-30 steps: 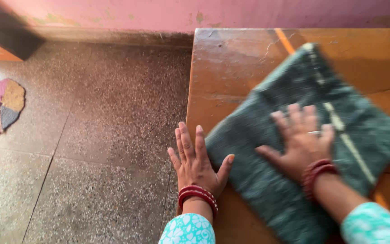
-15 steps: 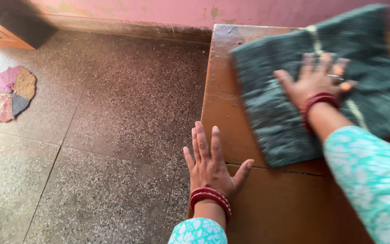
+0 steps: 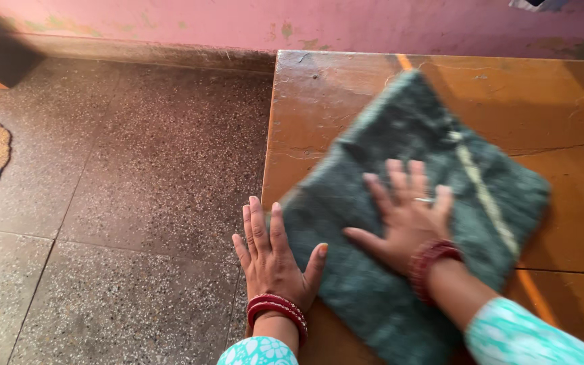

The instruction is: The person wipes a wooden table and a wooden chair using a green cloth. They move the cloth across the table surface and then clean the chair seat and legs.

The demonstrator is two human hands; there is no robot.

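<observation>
Head view, right hand [image 3: 407, 226] flat on green cloth [image 3: 373, 297]

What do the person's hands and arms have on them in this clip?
Both arms wear turquoise sleeves with a white floral print. Each wrist carries a stack of red bangles. The right hand has a thin silvery ring on one finger; the left hand shows no ring.

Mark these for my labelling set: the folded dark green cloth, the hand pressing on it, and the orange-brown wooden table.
Folded dark green cloth [image 3: 373, 297], head view, on its near bare part.
Right hand [image 3: 403, 220], head view, on its back.
Orange-brown wooden table [image 3: 562, 101], head view, on its bare far top.
</observation>
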